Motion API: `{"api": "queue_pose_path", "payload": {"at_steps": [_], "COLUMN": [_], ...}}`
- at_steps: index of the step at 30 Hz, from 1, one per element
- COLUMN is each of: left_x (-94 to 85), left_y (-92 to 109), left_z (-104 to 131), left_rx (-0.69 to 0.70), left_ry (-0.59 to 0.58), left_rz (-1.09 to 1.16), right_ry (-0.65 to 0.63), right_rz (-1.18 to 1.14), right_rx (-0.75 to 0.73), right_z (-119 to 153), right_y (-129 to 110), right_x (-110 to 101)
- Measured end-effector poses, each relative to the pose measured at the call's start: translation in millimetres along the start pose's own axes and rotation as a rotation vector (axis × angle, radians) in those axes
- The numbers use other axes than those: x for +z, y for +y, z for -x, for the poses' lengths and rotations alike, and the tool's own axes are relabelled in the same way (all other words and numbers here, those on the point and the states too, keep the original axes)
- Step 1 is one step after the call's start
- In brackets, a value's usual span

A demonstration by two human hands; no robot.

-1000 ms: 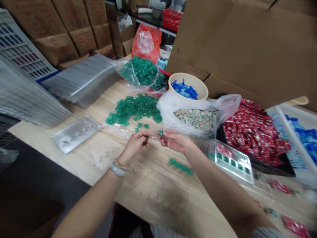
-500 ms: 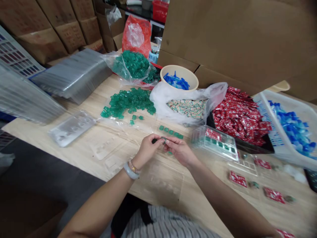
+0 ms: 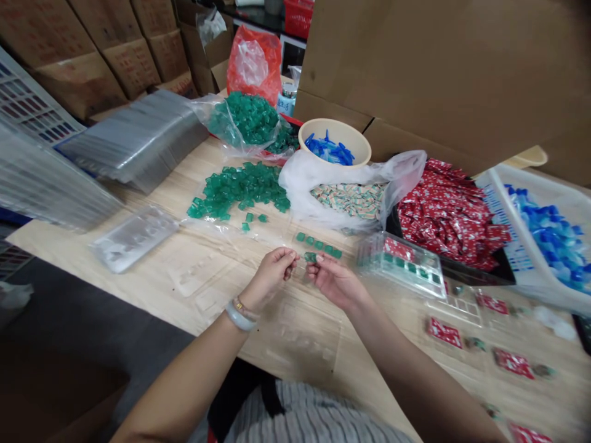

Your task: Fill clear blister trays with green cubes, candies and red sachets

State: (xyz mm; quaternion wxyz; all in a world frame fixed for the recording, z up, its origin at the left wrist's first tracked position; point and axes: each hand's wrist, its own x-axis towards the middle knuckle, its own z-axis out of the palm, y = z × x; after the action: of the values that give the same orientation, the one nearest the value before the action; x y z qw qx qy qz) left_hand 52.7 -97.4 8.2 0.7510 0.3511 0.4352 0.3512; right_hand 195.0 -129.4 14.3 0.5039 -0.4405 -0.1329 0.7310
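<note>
Between the thumb and fingers of my right hand (image 3: 336, 282) is a small green translucent square piece (image 3: 309, 256). My left hand (image 3: 276, 269), with bracelets at the wrist, is pinched closed just left of that piece; whatever its fingertips hold, if anything, is too small to make out. Just beyond my hands lies a short row of similar green squares (image 3: 318, 245). A clear plastic tray (image 3: 300, 338) rests on the table nearer my body. Farther back is a loose heap of green squares (image 3: 242, 187) on a clear plastic sheet.
Right of my hands stand stacked clear trays (image 3: 369, 252) with green squares and a red packet. Behind are a cream bowl (image 3: 360, 138) of blue pieces, a bag of small packets (image 3: 351, 200), and many red packets (image 3: 447, 215). Plastic sleeves (image 3: 138, 135) are stacked left.
My hands have moved apart from a shared hold at the fingertips. The green square now shows in my right hand, and my left hand has drawn slightly left.
</note>
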Motion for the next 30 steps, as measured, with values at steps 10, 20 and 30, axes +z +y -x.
{"api": "queue_pose_path", "payload": {"at_steps": [10, 20, 30], "left_x": [-7.3, -1.5, -17.4], "left_y": [2, 4, 12], "left_z": [9, 6, 12], "left_rx": [0.29, -0.105, -0.036], "left_ry": [-0.08, -0.176, -0.214], "left_rz": [-0.584, 0.2, 0.124], "right_ry": [0.024, 0.074, -0.1], "right_rz": [0.104, 0.875, 0.442], "right_rx": [-0.073, -0.633, -0.158], "right_z": [-1, 3, 2], "right_y": [-1, 14, -6], "right_x": [0, 12, 23]}}
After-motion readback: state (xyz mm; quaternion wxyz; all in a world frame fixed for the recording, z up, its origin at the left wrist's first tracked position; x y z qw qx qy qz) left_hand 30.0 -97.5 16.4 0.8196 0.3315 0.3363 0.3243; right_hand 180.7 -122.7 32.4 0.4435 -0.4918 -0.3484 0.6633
